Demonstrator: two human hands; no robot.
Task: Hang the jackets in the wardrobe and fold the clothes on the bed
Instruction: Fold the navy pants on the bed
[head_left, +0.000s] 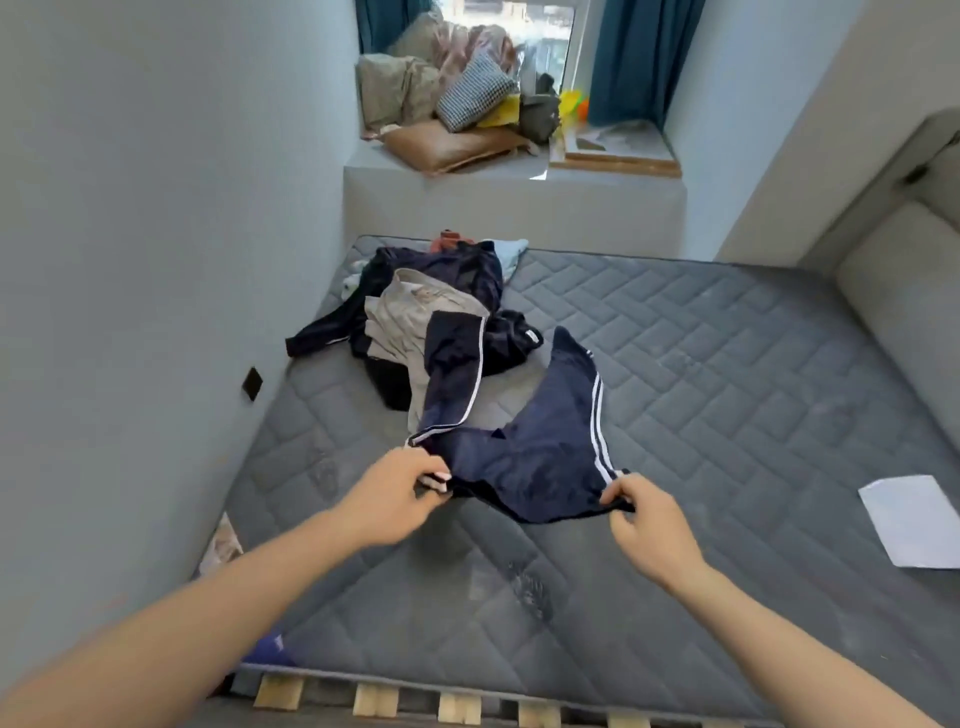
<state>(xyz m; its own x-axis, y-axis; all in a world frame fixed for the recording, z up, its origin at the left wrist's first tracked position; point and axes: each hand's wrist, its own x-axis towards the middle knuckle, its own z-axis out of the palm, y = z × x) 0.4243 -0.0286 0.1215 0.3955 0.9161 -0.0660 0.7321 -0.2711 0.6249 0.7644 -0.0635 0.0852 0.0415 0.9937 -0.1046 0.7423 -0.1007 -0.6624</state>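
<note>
I stood at the foot of a bare grey quilted mattress (675, 364). My left hand (395, 493) and my right hand (647, 525) each pinched an end of the waistband of navy trousers (540, 447) with white side stripes, holding them spread just above the mattress. One trouser leg trailed away from me onto a pile of clothes (415, 317), dark and beige, heaped on the mattress near the left wall. A white sheet of paper (914, 519) lay on the mattress, well to the right of the trousers. Beyond the mattress, cushions (457, 98) crowded a window ledge.
</note>
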